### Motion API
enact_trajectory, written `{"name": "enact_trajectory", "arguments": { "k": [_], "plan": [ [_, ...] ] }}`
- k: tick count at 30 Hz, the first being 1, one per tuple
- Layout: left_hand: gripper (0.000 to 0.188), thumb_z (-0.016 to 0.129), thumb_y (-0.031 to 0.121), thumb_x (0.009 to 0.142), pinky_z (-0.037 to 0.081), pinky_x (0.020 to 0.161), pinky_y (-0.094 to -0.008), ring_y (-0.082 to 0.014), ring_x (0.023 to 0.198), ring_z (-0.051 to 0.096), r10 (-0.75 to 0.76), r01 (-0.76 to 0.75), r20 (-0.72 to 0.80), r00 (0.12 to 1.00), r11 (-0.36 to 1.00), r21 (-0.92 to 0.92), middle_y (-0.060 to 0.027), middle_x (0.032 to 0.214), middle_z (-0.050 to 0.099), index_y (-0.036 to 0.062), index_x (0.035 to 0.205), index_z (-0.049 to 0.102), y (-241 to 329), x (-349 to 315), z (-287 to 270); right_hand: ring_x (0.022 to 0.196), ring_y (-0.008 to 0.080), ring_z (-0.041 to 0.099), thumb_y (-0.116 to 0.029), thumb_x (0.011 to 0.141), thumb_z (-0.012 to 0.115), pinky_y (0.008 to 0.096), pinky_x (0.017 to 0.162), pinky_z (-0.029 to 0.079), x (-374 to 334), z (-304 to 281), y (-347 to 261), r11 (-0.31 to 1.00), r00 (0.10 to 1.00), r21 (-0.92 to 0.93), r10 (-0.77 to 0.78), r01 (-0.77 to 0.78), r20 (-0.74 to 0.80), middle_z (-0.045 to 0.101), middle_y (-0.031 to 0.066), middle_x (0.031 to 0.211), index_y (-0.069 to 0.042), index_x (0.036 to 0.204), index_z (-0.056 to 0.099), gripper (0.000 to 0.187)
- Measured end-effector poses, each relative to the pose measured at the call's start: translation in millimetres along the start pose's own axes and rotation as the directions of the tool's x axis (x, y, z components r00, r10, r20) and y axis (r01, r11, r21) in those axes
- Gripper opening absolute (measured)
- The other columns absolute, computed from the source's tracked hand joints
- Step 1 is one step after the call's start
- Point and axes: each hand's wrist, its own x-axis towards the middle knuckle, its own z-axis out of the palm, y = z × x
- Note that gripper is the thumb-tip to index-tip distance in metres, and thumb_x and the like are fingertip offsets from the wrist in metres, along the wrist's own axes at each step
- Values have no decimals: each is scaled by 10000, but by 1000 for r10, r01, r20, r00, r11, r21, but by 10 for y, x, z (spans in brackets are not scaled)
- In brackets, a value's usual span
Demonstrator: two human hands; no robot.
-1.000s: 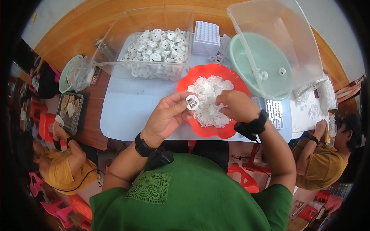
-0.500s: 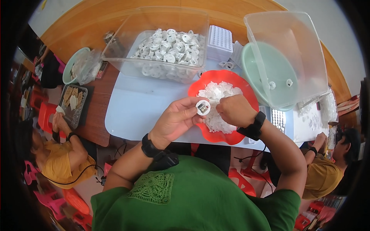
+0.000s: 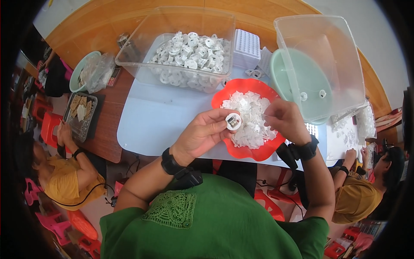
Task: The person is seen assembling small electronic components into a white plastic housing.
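My L hand (image 3: 202,133) pinches a round white pc (image 3: 234,121) over the red bowl's (image 3: 246,153) left side; metal bits exposed, so prob. unfinished. R hand (image 3: 290,121) curled, bowl's right; can't tell if gripping. Clear flakes (image 3: 246,103) remain; far-left bin (image 3: 140,71) has many white pcs (image 3: 192,54).

Looks steeply down from head height, fisheye-wide, past green cloth shirt (image 3: 228,216) to nearby red scalloped plastic bowl (image 3: 246,153).
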Motion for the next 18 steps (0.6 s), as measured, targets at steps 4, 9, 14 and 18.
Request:
{"name": "enact_trajectory", "arguments": {
  "k": [4, 9, 14, 18],
  "plan": [
    [375, 536, 71, 943, 521, 839, -285, -173, 973, 601, -35, 35, -7, 999, 999, -19, -128, 1141, 596, -51, 1293, 477, -35, 16, 36, 684, 196, 690, 21, 841, 608, 252, 493, 550, -199, -33, -115, 809, 983, 563, 180, -167, 34, 635, 101, 762, 31, 828, 562, 49],
    [378, 537, 81, 945, 518, 841, -282, -167, 971, 601, -62, 62, 33, 998, 998, 5, -121, 1132, 601, -53, 1292, 472, -105, 57, 119, 689, 205, 687, 69, 837, 585, 276, 516, 566, -362, 126, -124, 494, 967, 861, 254, -119, -12, 645, 119, 788, 25, 866, 564, 57],
    [377, 538, 90, 947, 512, 841, -279, -162, 968, 599, -76, 76, 33, 997, 997, 1, -117, 1129, 604, -53, 1290, 472, -129, 83, 150, 730, 223, 689, 76, 846, 578, 301, 568, 581, -444, 247, -87, 384, 953, 922, 296, -56, -65, 647, 134, 831, 42, 922, 569, 83],
    [375, 539, 91, 947, 506, 835, -286, -156, 950, 597, -80, 80, 5, 997, 997, 8, -110, 1114, 605, -52, 1287, 476, -151, 89, 150, 739, 226, 690, 70, 852, 579, 304, 581, 583, -460, 291, -22, 336, 944, 941, 321, -46, -68, 652, 143, 850, 53, 956, 582, 105]
  ]
}}
